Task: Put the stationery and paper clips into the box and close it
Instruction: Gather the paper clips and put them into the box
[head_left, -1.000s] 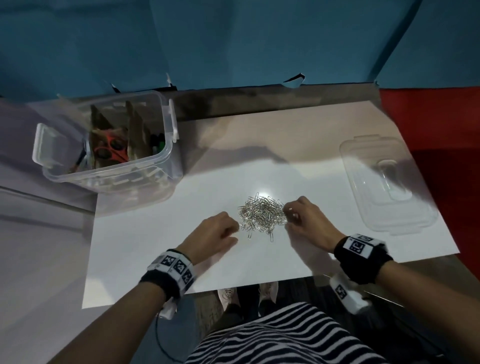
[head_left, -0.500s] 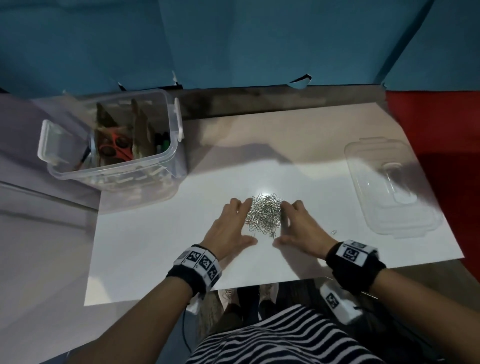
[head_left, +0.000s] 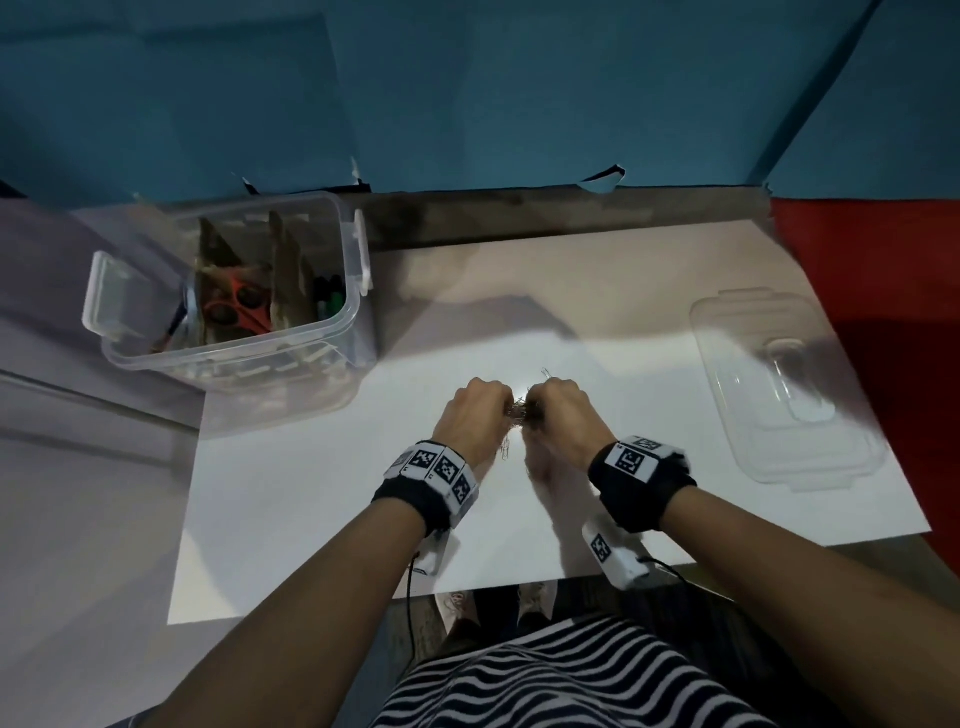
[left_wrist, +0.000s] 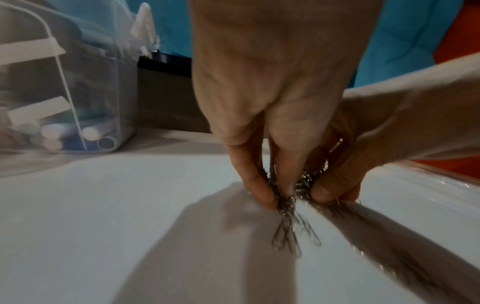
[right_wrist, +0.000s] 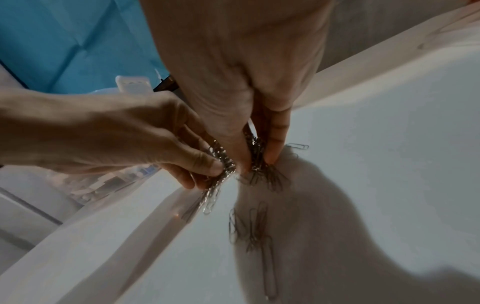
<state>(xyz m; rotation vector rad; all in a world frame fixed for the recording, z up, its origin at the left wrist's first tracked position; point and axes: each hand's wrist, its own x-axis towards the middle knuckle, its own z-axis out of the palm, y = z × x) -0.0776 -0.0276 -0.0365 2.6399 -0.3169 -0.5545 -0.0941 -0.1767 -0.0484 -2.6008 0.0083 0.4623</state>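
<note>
Both hands — left hand (head_left: 475, 415) and right hand (head_left: 563, 415) — are pinching the paper clips (head_left: 521, 413) at mid-frame, while the open box (head_left: 332, 332) is sitting upper left, nearer the left hand.

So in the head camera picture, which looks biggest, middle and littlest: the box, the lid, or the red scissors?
1. Box, biggest.
2. Lid, a little smaller; being flat and see-through makes this close.
3. Red scissors, smallest, inside the box.

Left hand (left_wrist: 272, 92) is pinching a clump of paper clips (left_wrist: 288, 207) at its fingertips (left_wrist: 262, 195), right hand (left_wrist: 345, 164) gripping just beside them.
</note>
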